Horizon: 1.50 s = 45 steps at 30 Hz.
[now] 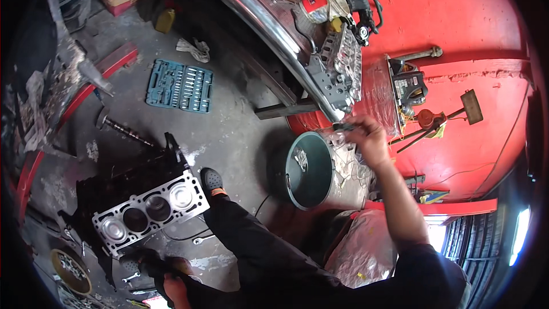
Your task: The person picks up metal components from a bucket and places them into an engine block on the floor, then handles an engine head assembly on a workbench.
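Observation:
My right hand [369,139] is stretched out at the near end of the metal workbench [289,46], its fingers pinched around a small dark object [342,127] whose kind I cannot make out. Just beyond it a cylinder head [337,74] lies on the bench. Low in the view, my left hand [176,290] is beside my leg, its fingers hidden against dark surroundings. An engine block [194,199] with its cylinder bores facing up stands on the floor to the left of my foot. Pistons show in the outer bores.
A green bucket [290,163] stands below my right hand. An open socket set [207,88] lies on the floor, with a crumpled rag [194,50] behind it. A shaft [128,130] is beside the block, near a red beam [114,63]. Wrenches [201,240] lie near my feet.

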Available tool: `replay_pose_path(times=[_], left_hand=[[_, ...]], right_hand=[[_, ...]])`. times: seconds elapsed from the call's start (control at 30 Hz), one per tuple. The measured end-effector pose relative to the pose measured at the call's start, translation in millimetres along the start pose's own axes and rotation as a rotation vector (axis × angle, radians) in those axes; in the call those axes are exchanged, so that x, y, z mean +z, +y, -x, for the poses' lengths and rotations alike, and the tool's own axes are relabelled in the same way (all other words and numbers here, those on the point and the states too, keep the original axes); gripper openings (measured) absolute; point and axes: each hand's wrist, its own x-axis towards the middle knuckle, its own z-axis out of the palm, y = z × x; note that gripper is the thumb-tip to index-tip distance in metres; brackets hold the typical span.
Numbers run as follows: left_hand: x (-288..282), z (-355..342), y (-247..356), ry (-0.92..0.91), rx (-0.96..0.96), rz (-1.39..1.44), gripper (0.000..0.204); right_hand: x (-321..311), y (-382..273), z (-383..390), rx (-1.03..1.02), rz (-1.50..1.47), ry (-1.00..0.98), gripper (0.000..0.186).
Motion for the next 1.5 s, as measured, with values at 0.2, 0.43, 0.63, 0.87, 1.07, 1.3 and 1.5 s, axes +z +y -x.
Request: replay_pose_path(times=[0.2,0.43,0.63,0.87,1.07,1.3,1.5], left_hand=[[11.7,12.8,79.0,-0.018,0.051,-0.014,0.025],[-5.7,13.2,131.4,-0.272,0.128,-0.257,0.029],[8.6,3.8,88.1,-0.149,0.35,-0.305,0.026],[16.0,2.5,100.5,-0.114,0.064,-0.208,0.025],[16.4,3.2,98.9,-0.116,0.146,-0.206,0.023],[30.5,1.0,97.0,-0.109,0.102,-0.311,0.023],[35.0,0.4,104.8,-0.211,0.018,-0.342,0.032]], right_hand=[[-104.2,57.6,-133.9,-0.031,0.26,0.208,0.028],[-105.4,88.2,-187.5,-0.236,0.359,0.283,0.031],[-97.7,87.0,-185.2,-0.266,0.377,0.302,0.031],[-101.7,98.0,-187.3,-0.306,0.208,0.251,0.031],[-100.2,98.1,-184.2,-0.217,-0.064,0.238,0.032],[-93.2,100.7,-180.7,-0.196,0.209,0.176,0.029],[-96.2,112.2,-187.2,-0.276,0.307,0.177,0.028]])
